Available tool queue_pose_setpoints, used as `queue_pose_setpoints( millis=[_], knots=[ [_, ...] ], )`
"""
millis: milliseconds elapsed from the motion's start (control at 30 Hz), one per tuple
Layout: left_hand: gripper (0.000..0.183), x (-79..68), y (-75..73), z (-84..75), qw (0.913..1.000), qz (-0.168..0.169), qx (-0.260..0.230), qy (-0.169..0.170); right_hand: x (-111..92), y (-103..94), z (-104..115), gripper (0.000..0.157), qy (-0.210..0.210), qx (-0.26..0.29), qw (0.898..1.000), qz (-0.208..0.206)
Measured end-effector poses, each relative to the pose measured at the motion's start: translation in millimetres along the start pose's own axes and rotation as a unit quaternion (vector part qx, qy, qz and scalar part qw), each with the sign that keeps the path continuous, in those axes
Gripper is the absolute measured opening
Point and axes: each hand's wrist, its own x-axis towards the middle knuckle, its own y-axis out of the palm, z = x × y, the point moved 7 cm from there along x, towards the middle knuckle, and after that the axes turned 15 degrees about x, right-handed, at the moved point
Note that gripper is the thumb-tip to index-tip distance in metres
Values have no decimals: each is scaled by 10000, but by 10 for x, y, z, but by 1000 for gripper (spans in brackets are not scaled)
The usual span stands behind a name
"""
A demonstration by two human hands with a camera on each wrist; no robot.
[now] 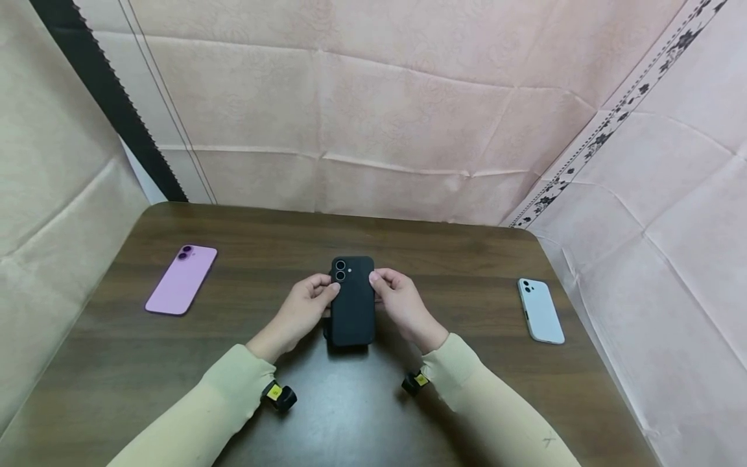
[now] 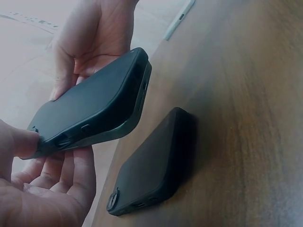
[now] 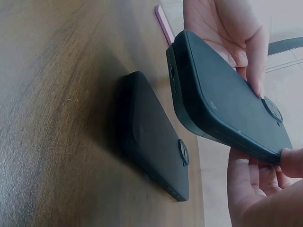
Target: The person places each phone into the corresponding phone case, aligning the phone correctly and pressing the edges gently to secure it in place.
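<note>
Double-sided grip: left hand (image 1: pixel 306 305) and right hand (image 1: pixel 403 305) pinch the edges of a dark phone (image 3: pixel 173 71), its black case (image 3: pixel 232 90) gaping at the port end, up off the table (image 1: pixel 478 279) near another black handset (image 3: pixel 151 137). Case looks bendy; phone's probably stiff, slick, breakable. I'd hold the long sides, off the lenses.

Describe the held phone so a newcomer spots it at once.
At the middle of the brown table, find the left hand and right hand. Between them, a dark cased phone shows two camera lenses in the head view. The similar dark item below it, purple phone and pale blue phone lie on the table; it alone is held up.
</note>
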Motion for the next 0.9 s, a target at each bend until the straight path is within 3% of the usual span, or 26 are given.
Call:
queue_pose_setpoints(
  millis=[367, 600, 900],
  knots=[
    [30, -14, -11, -10, 9998, -161, -7, 128, -27, -2, -3, 24, 97, 4, 9998, 175],
    [31, 14, -71, -24, 9990, -382, -183, 150, -61, 8, -44, 27, 304, -311, 9971, 620],
    [37, -11, -36, -40, 9999, -127, -97, 47, -90, -2, -21, 23, 108, -423, 9964, 730]
  ],
)
